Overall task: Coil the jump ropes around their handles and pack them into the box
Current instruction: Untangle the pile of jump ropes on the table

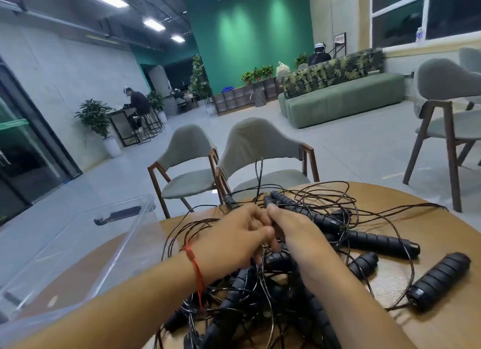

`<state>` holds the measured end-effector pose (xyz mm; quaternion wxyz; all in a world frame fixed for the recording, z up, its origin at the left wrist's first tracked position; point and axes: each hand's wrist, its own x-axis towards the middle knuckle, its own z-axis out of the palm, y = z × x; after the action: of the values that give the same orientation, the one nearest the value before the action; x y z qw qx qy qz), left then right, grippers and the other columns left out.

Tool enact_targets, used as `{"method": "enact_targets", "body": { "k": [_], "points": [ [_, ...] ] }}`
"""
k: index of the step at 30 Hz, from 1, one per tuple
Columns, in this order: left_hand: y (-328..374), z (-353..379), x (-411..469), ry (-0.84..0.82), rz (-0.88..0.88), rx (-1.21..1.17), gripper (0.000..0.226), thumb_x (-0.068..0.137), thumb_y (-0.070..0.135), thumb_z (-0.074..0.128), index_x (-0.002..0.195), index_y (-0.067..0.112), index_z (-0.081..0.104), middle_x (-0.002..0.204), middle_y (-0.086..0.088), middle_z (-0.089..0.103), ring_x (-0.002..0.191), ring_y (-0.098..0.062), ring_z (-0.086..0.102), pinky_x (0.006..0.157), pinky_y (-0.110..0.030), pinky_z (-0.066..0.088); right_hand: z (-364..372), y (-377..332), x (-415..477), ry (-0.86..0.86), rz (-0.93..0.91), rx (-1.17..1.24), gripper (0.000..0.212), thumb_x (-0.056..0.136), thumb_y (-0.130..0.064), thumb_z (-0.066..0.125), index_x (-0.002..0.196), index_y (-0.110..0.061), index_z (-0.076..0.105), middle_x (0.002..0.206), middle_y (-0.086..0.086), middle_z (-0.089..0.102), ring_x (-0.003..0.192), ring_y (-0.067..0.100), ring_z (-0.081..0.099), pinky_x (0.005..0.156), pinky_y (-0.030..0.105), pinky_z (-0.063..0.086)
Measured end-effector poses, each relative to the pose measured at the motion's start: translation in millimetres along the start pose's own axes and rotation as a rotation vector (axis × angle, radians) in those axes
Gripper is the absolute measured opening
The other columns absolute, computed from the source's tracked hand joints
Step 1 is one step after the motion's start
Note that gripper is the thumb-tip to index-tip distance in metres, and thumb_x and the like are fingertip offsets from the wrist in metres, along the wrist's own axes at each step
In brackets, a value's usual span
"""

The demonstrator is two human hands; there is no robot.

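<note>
Gripping handles (286, 204) in curled right hand (294, 231), mid-table (429, 260) atop tangle (247, 309); long axis toward far edge. Left hand (234, 234) curled alongside, hold unclear. Box (135, 218) at left edge, nearer left hand.

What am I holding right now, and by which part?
The right hand grips a black jump rope handle just below its far tip. The left hand curls its fingers beside it; what it holds is hidden.

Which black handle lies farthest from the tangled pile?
The ribbed handle at the far right; it lies alone on bare table, the others crowd together.
</note>
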<state>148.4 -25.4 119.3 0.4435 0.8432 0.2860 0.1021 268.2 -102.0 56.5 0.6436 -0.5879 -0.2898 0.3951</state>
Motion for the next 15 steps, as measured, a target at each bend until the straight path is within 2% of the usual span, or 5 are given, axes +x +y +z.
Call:
{"method": "enact_targets", "body": {
  "k": [2, 4, 9, 12, 15],
  "points": [
    [5.1, 8.4, -13.7, -0.054, -0.061, -0.071, 0.019, 0.109, 0.009, 0.055, 0.121, -0.003, 0.047, 0.081, -0.006, 0.078, 0.059, -0.014, 0.069, 0.045, -0.023, 0.054, -0.3, 4.3, 1.0, -0.021, -0.035, 0.095, 0.039, 0.111, -0.042, 0.053, 0.090, -0.023, 0.080, 0.073, 0.004, 0.072, 0.056, 0.013, 0.059, 0.053, 0.029, 0.046],
    [7.0, 7.3, -18.1, -0.082, -0.135, -0.069, 0.022, 0.110, 0.015, 0.054, 0.121, -0.003, 0.047, 0.089, -0.011, 0.079, 0.070, -0.019, 0.075, 0.054, -0.030, 0.062, 1.7, 9.0, 0.1, -0.015, -0.071, 0.092, 0.035, 0.111, -0.035, 0.054, 0.092, -0.021, 0.080, 0.073, 0.006, 0.073, 0.051, 0.011, 0.059, 0.045, 0.025, 0.044],
    [7.6, -18.4, -13.4, 0.148, -0.124, 0.382, 0.050, 0.109, 0.060, 0.036, 0.109, 0.022, 0.068, 0.099, -0.002, 0.078, 0.090, -0.018, 0.077, 0.088, -0.046, 0.064, 6.2, 19.6, -1.5, 0.170, -0.424, -0.406, 0.032, 0.109, -0.044, 0.052, 0.090, -0.032, 0.074, 0.083, -0.014, 0.075, 0.078, 0.003, 0.068, 0.071, 0.032, 0.053],
    [8.4, -10.1, -1.5, 0.069, -0.200, -0.133, 0.052, 0.112, 0.049, 0.043, 0.111, 0.008, 0.075, 0.103, -0.013, 0.079, 0.098, -0.024, 0.076, 0.099, -0.041, 0.057, 15.2, 19.7, -10.0, 0.103, -0.507, -0.463, 0.025, 0.109, -0.040, 0.055, 0.091, -0.034, 0.072, 0.078, -0.021, 0.070, 0.077, 0.000, 0.066, 0.062, 0.018, 0.045],
    [9.5, -16.5, 28.5, 0.167, -0.246, -0.656, 0.035, 0.114, 0.027, 0.042, 0.091, 0.008, 0.060, 0.078, -0.014, 0.064, 0.072, -0.024, 0.064, 0.071, -0.036, 0.060, 22.4, 20.5, -15.2, 0.045, -0.546, -0.512, 0.025, 0.110, -0.041, 0.053, 0.093, -0.032, 0.069, 0.079, -0.014, 0.068, 0.078, 0.007, 0.064, 0.067, 0.031, 0.050]
  ]
}}
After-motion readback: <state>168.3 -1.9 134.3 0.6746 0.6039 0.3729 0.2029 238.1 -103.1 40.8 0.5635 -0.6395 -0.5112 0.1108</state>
